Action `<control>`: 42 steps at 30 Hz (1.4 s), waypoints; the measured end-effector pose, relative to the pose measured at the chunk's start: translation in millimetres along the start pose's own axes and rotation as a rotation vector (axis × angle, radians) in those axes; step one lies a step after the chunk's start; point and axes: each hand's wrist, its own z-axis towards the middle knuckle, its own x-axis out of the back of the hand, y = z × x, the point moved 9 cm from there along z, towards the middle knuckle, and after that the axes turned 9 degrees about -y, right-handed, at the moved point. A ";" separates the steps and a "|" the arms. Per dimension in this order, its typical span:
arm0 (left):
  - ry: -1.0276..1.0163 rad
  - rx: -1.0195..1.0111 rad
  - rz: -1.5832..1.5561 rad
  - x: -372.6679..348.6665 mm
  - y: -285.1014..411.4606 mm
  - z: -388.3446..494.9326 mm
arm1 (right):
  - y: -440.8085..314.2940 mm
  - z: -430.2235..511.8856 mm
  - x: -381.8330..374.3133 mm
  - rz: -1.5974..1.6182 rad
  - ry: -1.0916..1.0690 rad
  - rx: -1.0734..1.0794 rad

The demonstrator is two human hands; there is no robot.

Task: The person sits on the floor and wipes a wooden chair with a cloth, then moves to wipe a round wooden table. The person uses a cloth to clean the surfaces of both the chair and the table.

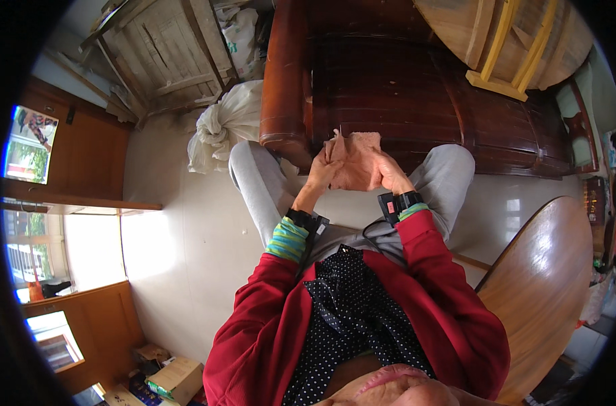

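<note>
A pink cloth (356,160) is stretched between my two hands, above the gap between my knees and near the front edge of a dark red wooden bench (389,101). My left hand (324,170) grips the cloth's left side, with a bunched fold rising by the fingers. On the other side, my right hand (390,174) grips the cloth's right edge, its fingers partly hidden behind the fabric. Both wrists carry black straps with small devices.
A knotted whitish sack (214,129) lies on the tiled floor beside the bench's arm (285,101). An oval wooden tabletop (546,254) stands at the right. A yellow wooden frame (511,56) rests at the bench's far end. Cardboard boxes (178,378) sit at the lower left.
</note>
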 end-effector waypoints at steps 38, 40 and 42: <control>0.529 -0.793 0.620 25.8 216.0 -115.5 | -30.6 13.3 35.6 -0.089 0.328 0.258; 0.680 -0.796 0.640 67.2 230.2 -125.1 | -85.3 4.4 2.4 -0.227 0.242 0.588; 0.762 -0.839 0.511 106.3 239.9 -129.0 | -151.6 -9.0 -46.1 -0.496 0.252 0.944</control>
